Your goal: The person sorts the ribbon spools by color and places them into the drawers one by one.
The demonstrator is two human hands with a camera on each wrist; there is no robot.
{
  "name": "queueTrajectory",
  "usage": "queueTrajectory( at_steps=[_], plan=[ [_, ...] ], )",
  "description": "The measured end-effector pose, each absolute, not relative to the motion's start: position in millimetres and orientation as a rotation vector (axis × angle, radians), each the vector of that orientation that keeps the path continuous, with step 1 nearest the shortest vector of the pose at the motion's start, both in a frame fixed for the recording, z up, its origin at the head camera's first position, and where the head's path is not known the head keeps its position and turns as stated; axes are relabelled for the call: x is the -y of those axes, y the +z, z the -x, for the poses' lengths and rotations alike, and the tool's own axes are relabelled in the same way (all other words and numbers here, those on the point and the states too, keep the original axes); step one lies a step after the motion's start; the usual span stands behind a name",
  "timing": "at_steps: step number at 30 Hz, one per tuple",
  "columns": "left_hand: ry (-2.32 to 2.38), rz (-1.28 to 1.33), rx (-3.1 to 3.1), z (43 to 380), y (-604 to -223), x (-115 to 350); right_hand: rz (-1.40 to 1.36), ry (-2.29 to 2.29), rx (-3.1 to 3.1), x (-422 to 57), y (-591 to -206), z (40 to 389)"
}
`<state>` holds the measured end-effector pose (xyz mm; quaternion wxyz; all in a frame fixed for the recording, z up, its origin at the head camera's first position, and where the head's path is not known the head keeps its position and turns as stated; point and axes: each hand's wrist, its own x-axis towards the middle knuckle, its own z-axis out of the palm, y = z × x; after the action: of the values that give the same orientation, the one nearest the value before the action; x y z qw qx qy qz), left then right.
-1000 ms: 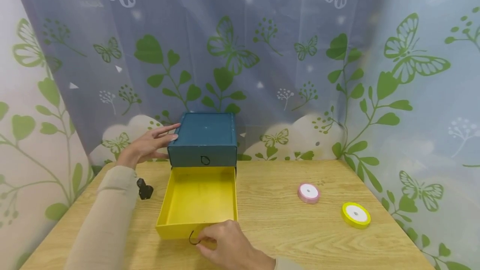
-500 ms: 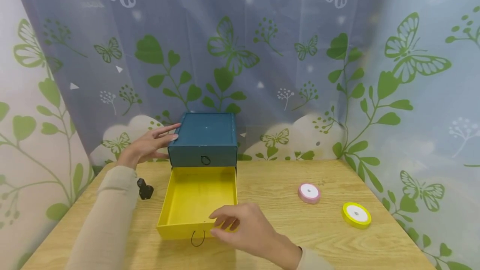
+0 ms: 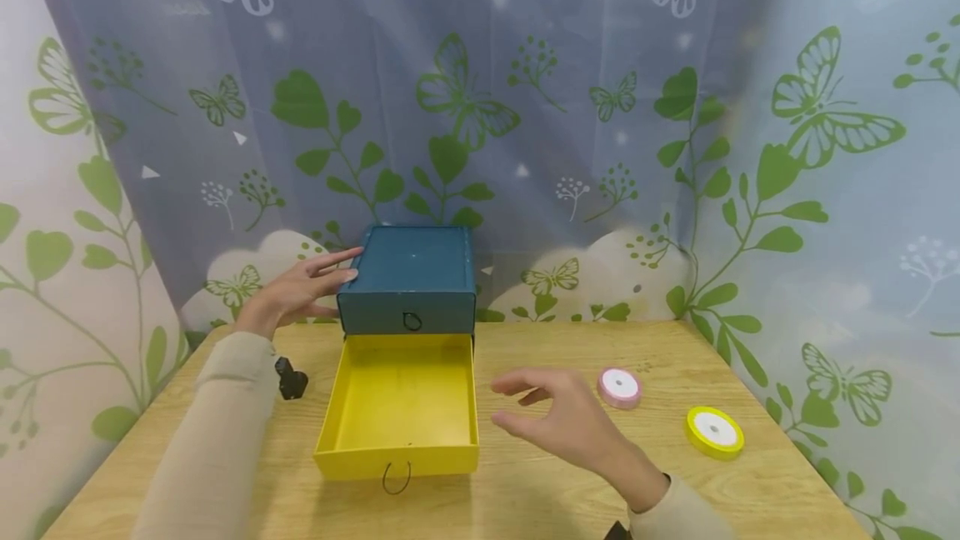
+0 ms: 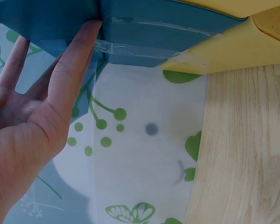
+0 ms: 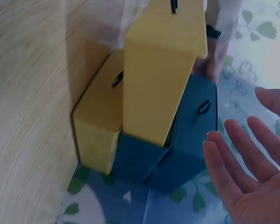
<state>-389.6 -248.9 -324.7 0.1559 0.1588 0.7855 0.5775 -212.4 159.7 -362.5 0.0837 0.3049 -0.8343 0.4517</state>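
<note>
A drawer box with a blue top (image 3: 411, 261) stands at the back of the table. Its yellow drawer (image 3: 397, 463) is pulled out, with a thin black loop handle (image 3: 407, 482) on the front. My left hand (image 3: 296, 290) rests against the blue box's left side, fingers extended. To the right of the drawer, my right hand (image 3: 566, 419) hovers with loosely bent fingers, holding nothing and apart from the drawer. Just beyond it lies a pink ribbon spool (image 3: 619, 387). In the right wrist view, another yellow drawer front (image 5: 95, 112) shows below the pulled-out one.
A yellow ribbon spool (image 3: 715, 432) lies farther right on the wooden table (image 3: 525, 482). Left of the drawer sits a small black object (image 3: 291, 379), its kind unclear. A patterned curtain (image 3: 540, 190) closes off the back and sides.
My right hand has let go of the drawer's loop handle and moved right, towards the pink ribbon spool. The left hand and the pulled-out drawer stay where they were.
</note>
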Motion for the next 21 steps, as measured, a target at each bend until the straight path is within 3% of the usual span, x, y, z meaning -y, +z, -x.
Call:
queueTrajectory(
  at_steps=[21],
  plan=[
    [1.636, -0.424, -2.28, 390.3, -324.6, 249.5, -0.509, 1.082, 2.737, -321.3, -365.6, 242.6]
  ],
)
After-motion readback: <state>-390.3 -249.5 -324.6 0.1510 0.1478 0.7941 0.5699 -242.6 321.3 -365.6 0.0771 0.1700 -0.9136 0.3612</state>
